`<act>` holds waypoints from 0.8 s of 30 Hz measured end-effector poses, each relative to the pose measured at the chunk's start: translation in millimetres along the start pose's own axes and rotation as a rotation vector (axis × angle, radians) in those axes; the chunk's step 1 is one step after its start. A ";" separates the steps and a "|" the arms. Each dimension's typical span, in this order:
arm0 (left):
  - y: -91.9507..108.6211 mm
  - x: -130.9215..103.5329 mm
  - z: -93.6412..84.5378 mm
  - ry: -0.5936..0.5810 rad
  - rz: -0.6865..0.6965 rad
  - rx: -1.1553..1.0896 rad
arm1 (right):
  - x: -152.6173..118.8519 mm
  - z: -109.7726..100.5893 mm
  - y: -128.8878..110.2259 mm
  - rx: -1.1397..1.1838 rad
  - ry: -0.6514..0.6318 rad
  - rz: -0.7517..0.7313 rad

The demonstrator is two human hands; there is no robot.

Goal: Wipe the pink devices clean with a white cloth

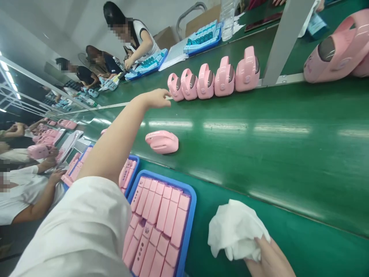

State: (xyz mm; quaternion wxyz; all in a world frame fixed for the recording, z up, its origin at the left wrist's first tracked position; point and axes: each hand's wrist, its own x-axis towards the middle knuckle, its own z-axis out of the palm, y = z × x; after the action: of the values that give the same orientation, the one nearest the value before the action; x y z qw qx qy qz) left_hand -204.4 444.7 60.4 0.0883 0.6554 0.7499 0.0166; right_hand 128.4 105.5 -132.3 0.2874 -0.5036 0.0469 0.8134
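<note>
My left hand (157,98) stretches far out over the green conveyor belt (259,154), its fingers just short of the leftmost in a row of several upright pink devices (211,79); it holds nothing. One more pink device (162,141) lies on its side on the belt, below my forearm. My right hand (268,259) is at the bottom edge, closed on a crumpled white cloth (235,229) resting on the green bench.
A blue tray (188,215) packed with several flat pink parts sits in front of me, another blue tray (135,163) beside it. Other people work along both sides of the belt. A grey post (284,40) stands at the belt's far edge, with a large pink device (337,48) to its right.
</note>
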 end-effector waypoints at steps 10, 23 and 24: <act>4.1 -159.8 17.9 -0.226 0.146 0.553 | -10.0 45.2 -10.1 0.135 -0.064 -0.330; 74.0 -387.9 50.1 0.350 0.880 0.293 | -50.0 15.3 0.9 0.157 -0.038 -0.817; 79.0 -402.6 63.7 0.353 0.910 0.318 | -53.6 4.7 5.8 0.124 -0.034 -0.832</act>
State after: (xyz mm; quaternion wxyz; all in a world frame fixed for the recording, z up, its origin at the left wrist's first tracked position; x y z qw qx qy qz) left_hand -66.7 53.0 53.4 -0.1566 0.9081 0.3852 0.0495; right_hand 139.2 79.8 -85.9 0.6219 -0.4477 -0.1164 0.6319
